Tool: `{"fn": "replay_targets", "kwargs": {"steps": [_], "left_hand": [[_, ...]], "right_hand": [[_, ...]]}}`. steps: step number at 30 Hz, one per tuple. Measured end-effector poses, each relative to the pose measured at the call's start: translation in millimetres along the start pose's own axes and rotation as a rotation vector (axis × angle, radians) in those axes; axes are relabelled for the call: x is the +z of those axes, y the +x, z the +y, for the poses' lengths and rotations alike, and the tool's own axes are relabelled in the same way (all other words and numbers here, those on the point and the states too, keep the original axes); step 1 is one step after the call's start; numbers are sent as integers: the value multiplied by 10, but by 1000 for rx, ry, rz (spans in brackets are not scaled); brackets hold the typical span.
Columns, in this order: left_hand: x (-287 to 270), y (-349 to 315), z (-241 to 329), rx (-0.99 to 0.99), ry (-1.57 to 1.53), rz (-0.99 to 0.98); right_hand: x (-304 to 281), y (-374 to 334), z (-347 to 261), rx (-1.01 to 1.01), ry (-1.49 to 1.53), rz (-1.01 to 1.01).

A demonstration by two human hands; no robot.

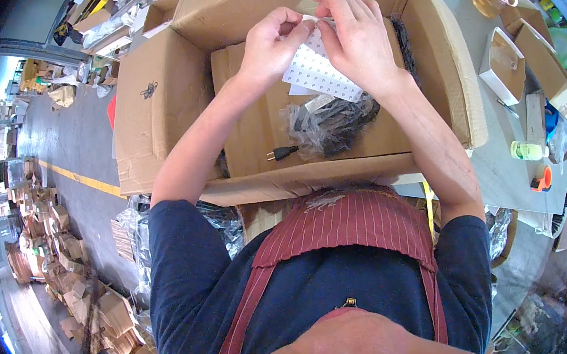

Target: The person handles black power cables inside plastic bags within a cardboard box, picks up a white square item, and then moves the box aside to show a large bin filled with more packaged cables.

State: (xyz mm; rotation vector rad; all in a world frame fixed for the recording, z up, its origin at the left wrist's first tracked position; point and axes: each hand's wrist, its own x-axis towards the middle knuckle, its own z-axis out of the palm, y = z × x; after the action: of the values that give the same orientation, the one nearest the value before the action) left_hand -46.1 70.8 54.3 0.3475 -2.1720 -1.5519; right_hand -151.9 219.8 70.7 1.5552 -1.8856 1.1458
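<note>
A white sheet of small printed stickers [322, 74] is held up over an open cardboard carton [149, 95]. My left hand [270, 46] is closed, pinching the sheet's upper left edge between thumb and finger. Close beside it, my right hand [362, 42] has its thumb against the top of the sheet and its fingers curled above; whether a loose sticker is between them is hidden. Below the sheet, inside the carton, lies a bundle of black cables [338, 127] in clear plastic. A black two-pin plug [282, 153] sticks out from it.
The carton's raised flaps surround my hands. On the grey table to the right are a white open box [503, 66], a small green-labelled bottle [528, 151] and an orange tape roll [542, 178]. Flattened cardboard [77, 272] is piled on the floor at left.
</note>
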Motion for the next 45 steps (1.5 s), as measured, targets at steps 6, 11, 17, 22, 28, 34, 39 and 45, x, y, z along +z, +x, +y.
{"fn": "replay_targets", "kwargs": {"steps": [6,11,17,22,28,34,39,45], "left_hand": [[32,-26,72,-19,-88,-38],[19,-30,91,-56,-138,-44],[-55,47,77,-166,-83,21],[-202,150,-71,-72,6,104],[-157,166,-261,33,296,74],[48,38,-466,71,507,-133],[43,39,-472,87,553,-212],[-42,-2,-559,99,648,-293]], "right_hand": [[-25,2,-15,-60,-128,4],[-93,64,-110,-112,-150,32],[-120,62,-106,-22,-35,13],[-131,59,-90,-44,-11,53],[-126,58,-123,-31,39,62],[-112,47,-100,-52,70,52],[-106,44,-84,-70,89,51],[-114,54,-128,-52,107,46]]}}
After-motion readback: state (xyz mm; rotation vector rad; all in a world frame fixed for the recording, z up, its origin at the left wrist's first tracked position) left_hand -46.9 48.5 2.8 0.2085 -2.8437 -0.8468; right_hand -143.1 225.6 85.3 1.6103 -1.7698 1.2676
